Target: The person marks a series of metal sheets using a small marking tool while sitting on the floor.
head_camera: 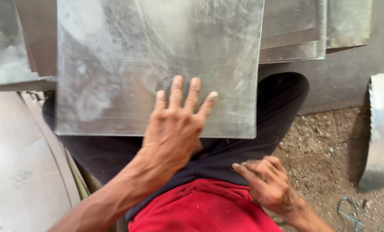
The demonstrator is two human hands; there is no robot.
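Note:
A square sheet of scratched, shiny metal (127, 56) lies across my lap, over my dark trousers (282, 103). My left hand (174, 126) presses flat on the sheet's near edge with its fingers spread, holding nothing. My right hand (265, 180) rests lower down at the waist of the trousers, just above my red shirt (200, 210). Its fingers are loosely bent and their tips touch the dark cloth. It is clear of the sheet.
More flat metal sheets (303, 30) are stacked at the top right and at the top left (7, 47). A large curved sheet (20, 172) stands at the left. A rolled sheet (383, 129) stands at the right on dirt ground (329, 150), near a bent wire (348, 212).

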